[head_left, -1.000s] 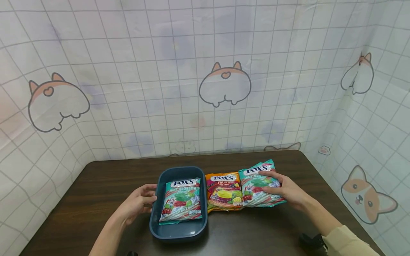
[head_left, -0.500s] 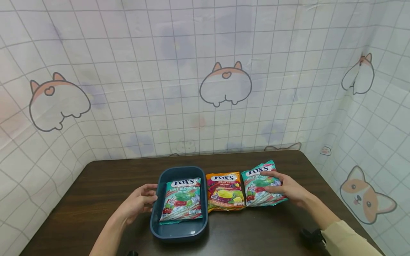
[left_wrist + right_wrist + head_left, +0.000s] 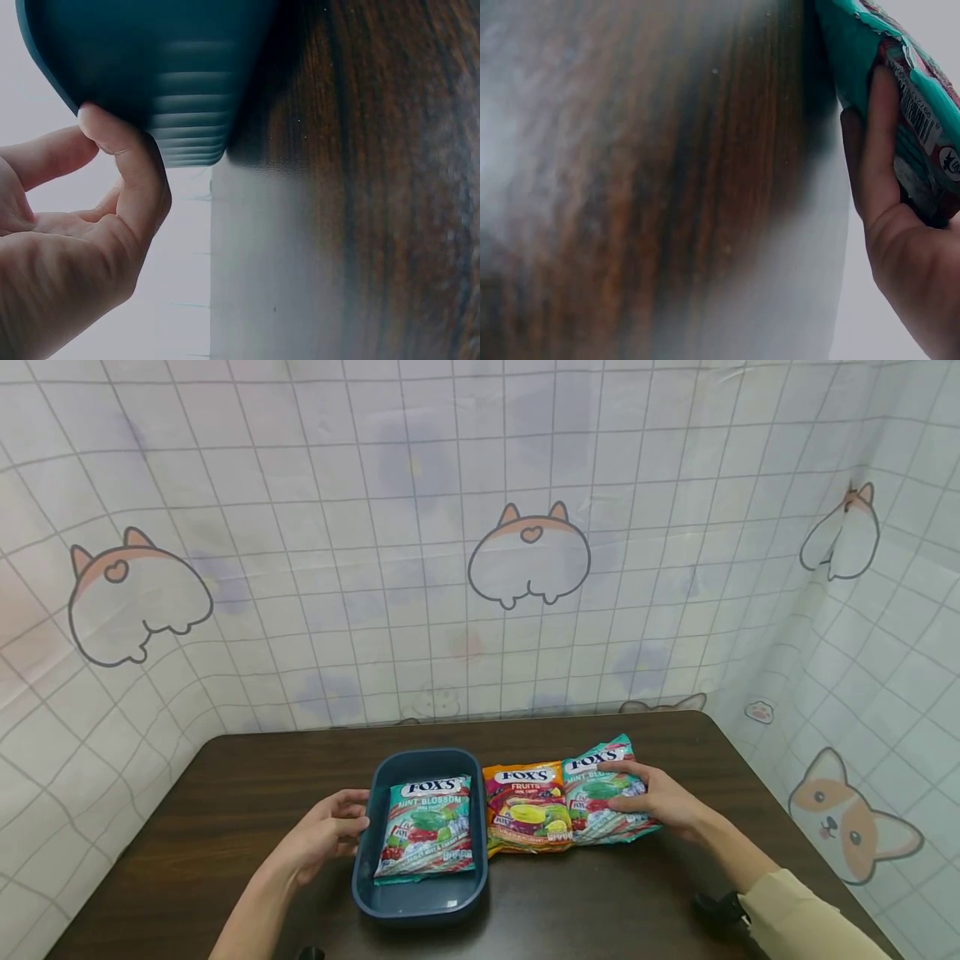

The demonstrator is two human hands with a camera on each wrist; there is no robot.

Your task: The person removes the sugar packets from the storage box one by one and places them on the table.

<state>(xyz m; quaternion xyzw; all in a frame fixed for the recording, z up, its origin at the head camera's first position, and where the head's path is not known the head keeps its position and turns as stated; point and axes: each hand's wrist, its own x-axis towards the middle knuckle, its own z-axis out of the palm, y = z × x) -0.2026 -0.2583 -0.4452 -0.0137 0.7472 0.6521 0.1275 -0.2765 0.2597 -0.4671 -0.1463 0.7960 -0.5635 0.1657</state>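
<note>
Right hand (image 3: 663, 799) grips green packet (image 3: 592, 795), seemingly positioning it, next needing steadiness; relaxed left hand (image 3: 330, 832) has fingertips on tray (image 3: 420, 902).

Gridded backdrop (image 3: 390, 552) behind brown table (image 3: 585, 902).

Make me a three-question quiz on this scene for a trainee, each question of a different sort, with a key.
1. True or false: the left hand touches the dark blue container.

2. Multiple choice. What does the right hand hold?
A) the container
B) a teal Mint Blossom bag
C) nothing

3. Count: how many candy bags are inside the container, and how many outside it?

Key
1. True; its fingers are at the container's edge.
2. B.
3. One inside, a second Mint Blossom bag; two outside, the one in the right hand and the orange Fruits bag.
</note>
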